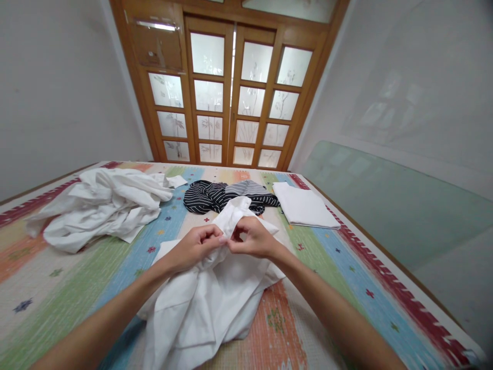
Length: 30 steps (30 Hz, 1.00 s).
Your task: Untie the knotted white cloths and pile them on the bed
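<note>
Over striped mat, L fingers & R fingers pinch wht cloth (thin, v. rumpled) w/ loose folds.

Pale light glows through the door panes, dimmer grey walls stretching toward the edges.

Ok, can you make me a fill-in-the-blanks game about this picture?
1. The left hand and right hand hold a garment coloured ____.
2. Of the two hands, the crumpled white heap is nearer the ____ one.
3. The black clothing is patterned with thin white ____.

Missing words: white; left; stripes.
</note>
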Each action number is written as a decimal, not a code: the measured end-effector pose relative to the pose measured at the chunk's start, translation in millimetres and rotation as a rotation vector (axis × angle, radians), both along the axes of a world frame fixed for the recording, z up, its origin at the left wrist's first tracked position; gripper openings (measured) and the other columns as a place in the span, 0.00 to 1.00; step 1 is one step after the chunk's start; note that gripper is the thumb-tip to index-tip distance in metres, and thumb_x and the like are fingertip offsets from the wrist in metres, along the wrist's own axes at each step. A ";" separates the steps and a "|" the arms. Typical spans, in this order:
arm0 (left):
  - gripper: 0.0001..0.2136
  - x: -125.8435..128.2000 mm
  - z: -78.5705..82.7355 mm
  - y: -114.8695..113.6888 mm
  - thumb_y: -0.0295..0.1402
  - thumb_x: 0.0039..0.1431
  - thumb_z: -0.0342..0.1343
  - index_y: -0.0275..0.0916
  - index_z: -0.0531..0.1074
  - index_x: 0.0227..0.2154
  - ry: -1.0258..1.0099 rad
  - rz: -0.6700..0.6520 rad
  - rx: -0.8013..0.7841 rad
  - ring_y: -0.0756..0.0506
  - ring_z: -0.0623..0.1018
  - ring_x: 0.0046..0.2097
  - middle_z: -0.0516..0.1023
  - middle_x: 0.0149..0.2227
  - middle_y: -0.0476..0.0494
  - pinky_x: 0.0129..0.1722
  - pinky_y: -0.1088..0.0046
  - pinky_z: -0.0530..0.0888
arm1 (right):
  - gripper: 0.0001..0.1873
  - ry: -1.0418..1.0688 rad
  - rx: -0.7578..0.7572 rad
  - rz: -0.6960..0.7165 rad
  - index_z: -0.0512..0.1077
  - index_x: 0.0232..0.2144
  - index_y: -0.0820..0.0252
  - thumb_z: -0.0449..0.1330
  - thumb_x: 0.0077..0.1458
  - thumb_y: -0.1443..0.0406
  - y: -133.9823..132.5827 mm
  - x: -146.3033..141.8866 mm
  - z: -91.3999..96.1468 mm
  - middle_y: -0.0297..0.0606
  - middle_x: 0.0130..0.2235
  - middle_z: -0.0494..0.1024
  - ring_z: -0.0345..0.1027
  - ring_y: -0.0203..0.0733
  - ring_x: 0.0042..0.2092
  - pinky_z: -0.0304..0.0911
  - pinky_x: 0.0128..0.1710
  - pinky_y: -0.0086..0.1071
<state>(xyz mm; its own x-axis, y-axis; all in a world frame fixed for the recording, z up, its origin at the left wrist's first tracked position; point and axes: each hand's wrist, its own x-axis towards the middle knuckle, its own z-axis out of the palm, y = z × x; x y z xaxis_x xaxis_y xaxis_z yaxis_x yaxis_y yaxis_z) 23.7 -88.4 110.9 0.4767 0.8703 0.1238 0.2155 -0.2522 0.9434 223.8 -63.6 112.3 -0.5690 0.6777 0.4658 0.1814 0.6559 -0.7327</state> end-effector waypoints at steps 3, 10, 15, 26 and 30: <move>0.16 2.9 2.3 -2.6 0.45 0.60 0.53 0.35 0.70 0.27 0.036 0.026 0.102 0.51 0.66 0.27 0.69 0.25 0.50 0.26 0.77 0.62 | 0.06 -0.003 0.070 -0.085 0.67 0.20 0.61 0.62 0.42 0.70 -5.2 -2.7 3.5 0.31 0.22 0.70 0.61 0.33 0.24 0.55 0.24 0.25; 0.15 4.5 1.8 -3.9 0.42 0.63 0.48 0.37 0.65 0.25 0.160 0.060 0.264 0.50 0.65 0.28 0.67 0.25 0.51 0.29 0.76 0.62 | 0.08 -0.008 0.186 -0.165 0.64 0.19 0.60 0.62 0.39 0.72 -9.5 -6.5 4.3 0.31 0.22 0.69 0.61 0.33 0.24 0.55 0.25 0.25; 0.16 2.8 5.8 -2.6 0.42 0.64 0.45 0.39 0.63 0.25 0.265 0.004 0.276 0.50 0.64 0.28 0.65 0.25 0.52 0.29 0.75 0.61 | 0.10 -0.056 0.275 -0.182 0.62 0.17 0.59 0.61 0.38 0.72 -7.3 -4.7 7.3 0.29 0.20 0.68 0.59 0.32 0.23 0.53 0.25 0.26; 0.19 -42.1 44.3 13.4 0.51 0.53 0.57 0.41 0.60 0.24 0.459 0.229 0.496 0.50 0.63 0.24 0.63 0.21 0.54 0.24 0.76 0.58 | 0.09 0.484 -0.394 -0.484 0.64 0.16 0.59 0.59 0.41 0.62 41.0 30.7 22.6 0.33 0.15 0.68 0.62 0.36 0.16 0.58 0.14 0.25; 0.21 -55.8 62.1 25.6 0.49 0.43 0.64 0.42 0.62 0.29 0.716 0.383 0.651 0.46 0.69 0.26 0.68 0.24 0.52 0.26 0.73 0.60 | 0.07 0.580 -0.307 -0.575 0.64 0.18 0.59 0.58 0.42 0.63 50.8 35.2 45.9 0.32 0.17 0.68 0.65 0.36 0.19 0.64 0.16 0.26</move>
